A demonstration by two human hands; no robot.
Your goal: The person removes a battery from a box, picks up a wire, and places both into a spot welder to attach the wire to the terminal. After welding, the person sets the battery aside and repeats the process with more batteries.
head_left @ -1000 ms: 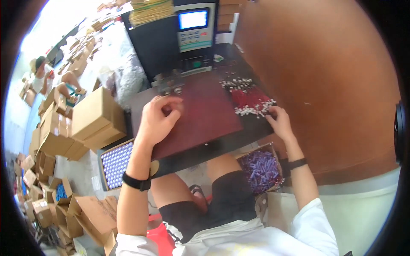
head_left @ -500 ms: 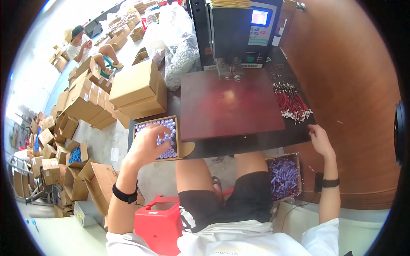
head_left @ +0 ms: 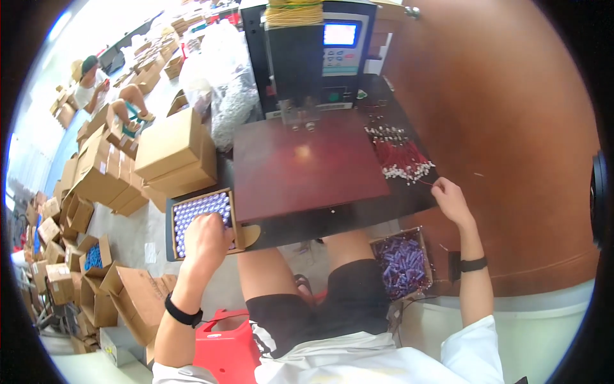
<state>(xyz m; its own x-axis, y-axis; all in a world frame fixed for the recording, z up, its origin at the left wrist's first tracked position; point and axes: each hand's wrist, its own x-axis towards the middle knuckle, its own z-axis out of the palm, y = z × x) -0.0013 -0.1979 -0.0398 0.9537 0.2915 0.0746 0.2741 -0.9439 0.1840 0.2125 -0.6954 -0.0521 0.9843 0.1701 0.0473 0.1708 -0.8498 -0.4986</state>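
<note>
My left hand [head_left: 206,242] reaches down into a shallow cardboard box [head_left: 240,238] at the table's left front, its fingers curled in among upright purple battery cells [head_left: 201,208]. The back of the hand hides the fingertips, so what they grip cannot be made out. At the right edge of the table my right hand [head_left: 451,197] is closed in a pinch on the end of a red wire lead [head_left: 425,183]. That lead runs out from a spread bundle of red wires [head_left: 396,157] with white connectors, lying just left of the hand.
A machine with a lit screen [head_left: 339,34] stands behind a dark red board [head_left: 313,173]. Below the table's right side sits a box of loose purple cells [head_left: 404,265]. Cartons [head_left: 176,153] are stacked at left, near a red stool [head_left: 224,345]. Another person [head_left: 96,89] sits far left.
My left hand has lowered into the box and its fingers have curled. My right hand has closed on a red wire's end. The whole view has shifted, with the table now further left.
</note>
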